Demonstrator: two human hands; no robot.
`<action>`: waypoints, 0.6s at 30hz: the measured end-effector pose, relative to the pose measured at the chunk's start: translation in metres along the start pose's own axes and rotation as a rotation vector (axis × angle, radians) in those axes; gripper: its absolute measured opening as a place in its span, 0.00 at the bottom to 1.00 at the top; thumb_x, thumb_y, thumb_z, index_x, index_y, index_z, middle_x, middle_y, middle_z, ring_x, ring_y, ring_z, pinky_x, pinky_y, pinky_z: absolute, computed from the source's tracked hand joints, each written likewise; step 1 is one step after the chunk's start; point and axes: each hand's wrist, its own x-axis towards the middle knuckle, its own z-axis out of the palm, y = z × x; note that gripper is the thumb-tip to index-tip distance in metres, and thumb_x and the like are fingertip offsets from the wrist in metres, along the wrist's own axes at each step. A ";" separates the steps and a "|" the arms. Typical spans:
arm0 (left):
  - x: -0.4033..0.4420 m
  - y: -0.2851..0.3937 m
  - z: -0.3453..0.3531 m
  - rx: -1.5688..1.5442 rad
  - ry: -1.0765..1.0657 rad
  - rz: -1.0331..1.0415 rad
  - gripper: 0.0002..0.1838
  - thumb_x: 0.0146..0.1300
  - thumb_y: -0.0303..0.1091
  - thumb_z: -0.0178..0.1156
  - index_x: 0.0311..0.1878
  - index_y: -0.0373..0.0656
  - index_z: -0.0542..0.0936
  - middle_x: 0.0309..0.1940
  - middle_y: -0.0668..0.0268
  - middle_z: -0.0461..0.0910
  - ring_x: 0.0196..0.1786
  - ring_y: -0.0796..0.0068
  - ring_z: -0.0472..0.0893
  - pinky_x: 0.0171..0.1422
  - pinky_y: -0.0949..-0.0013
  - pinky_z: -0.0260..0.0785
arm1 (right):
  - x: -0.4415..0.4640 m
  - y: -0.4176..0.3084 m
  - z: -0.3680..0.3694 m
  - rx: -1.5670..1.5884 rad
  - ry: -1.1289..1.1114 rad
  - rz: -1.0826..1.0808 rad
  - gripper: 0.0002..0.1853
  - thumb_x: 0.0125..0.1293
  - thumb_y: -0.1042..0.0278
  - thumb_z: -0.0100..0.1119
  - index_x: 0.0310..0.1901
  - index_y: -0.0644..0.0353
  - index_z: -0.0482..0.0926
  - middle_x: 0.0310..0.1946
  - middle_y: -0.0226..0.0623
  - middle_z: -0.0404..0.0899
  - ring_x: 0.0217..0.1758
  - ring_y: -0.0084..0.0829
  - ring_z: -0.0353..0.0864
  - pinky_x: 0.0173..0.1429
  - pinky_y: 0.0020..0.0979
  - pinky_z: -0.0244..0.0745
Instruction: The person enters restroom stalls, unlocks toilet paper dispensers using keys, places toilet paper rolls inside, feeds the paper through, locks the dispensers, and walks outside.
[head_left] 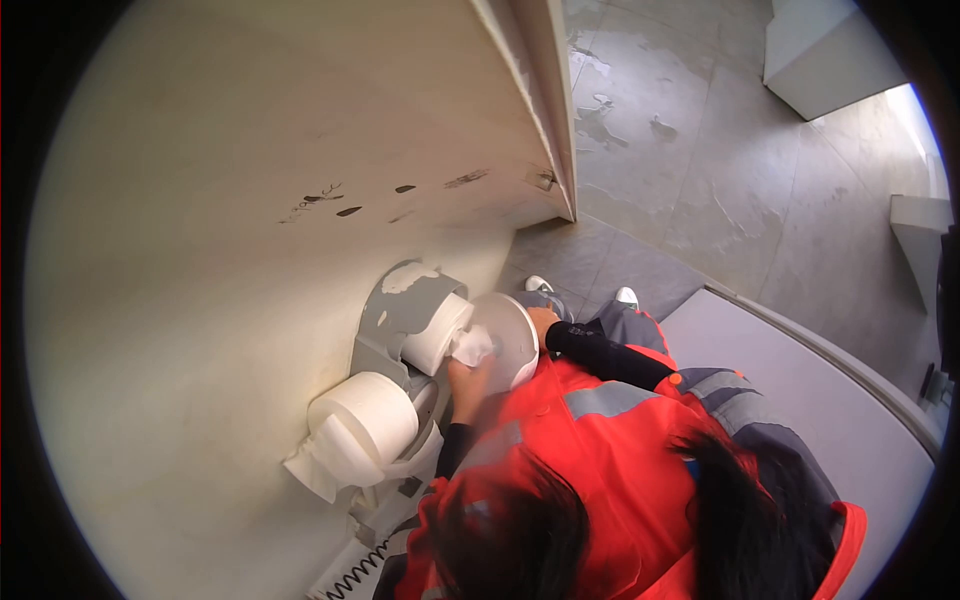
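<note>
Two large white paper rolls sit in a wall dispenser: an upper roll (437,335) inside a grey round housing (385,305), and a lower roll (365,425) with loose sheets hanging from it. My left hand (469,388), slightly blurred, has its fingers closed on crumpled white paper (473,345) beside the upper roll. A round, pale grey cover (516,340) stands open to the right of that roll. At the far edge of this cover is my right hand (543,323), with its fingers partly hidden behind the rim.
A pale partition wall (250,130) with dark marks fills the left side. Tiled floor (690,150) with wet-looking patches lies beyond its edge. A light grey panel (800,390) is at the right. A dark coiled cord (355,572) hangs at the bottom left.
</note>
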 end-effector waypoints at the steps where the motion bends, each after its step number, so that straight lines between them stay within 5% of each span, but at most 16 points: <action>1: 0.001 -0.005 -0.001 0.003 -0.001 0.004 0.18 0.50 0.21 0.60 0.46 0.35 0.75 0.39 0.64 0.77 0.39 0.77 0.76 0.42 0.75 0.70 | 0.006 0.005 0.005 -0.040 0.001 0.040 0.16 0.46 0.56 0.59 0.32 0.59 0.80 0.31 0.49 0.78 0.38 0.47 0.78 0.41 0.41 0.73; 6: -0.001 -0.002 -0.007 -0.206 -0.196 -0.126 0.24 0.50 0.21 0.60 0.53 0.35 0.70 0.44 0.64 0.75 0.44 0.76 0.75 0.49 0.74 0.66 | 0.004 0.004 0.004 -0.070 -0.035 0.070 0.14 0.46 0.58 0.58 0.31 0.58 0.80 0.28 0.50 0.78 0.38 0.49 0.78 0.40 0.43 0.73; 11: -0.001 0.002 -0.008 -0.466 -0.153 -0.250 0.24 0.52 0.20 0.59 0.55 0.36 0.68 0.48 0.64 0.73 0.48 0.74 0.73 0.54 0.72 0.64 | 0.014 0.021 0.031 0.156 0.038 -0.237 0.17 0.48 0.58 0.58 0.37 0.59 0.78 0.34 0.53 0.77 0.40 0.48 0.77 0.44 0.42 0.71; 18: 0.001 -0.007 -0.020 -0.800 -0.188 -0.367 0.23 0.62 0.29 0.50 0.60 0.41 0.62 0.54 0.62 0.68 0.56 0.72 0.68 0.59 0.67 0.59 | 0.033 0.036 0.061 0.169 0.044 -0.161 0.18 0.48 0.56 0.58 0.38 0.59 0.78 0.35 0.52 0.77 0.40 0.48 0.77 0.45 0.41 0.71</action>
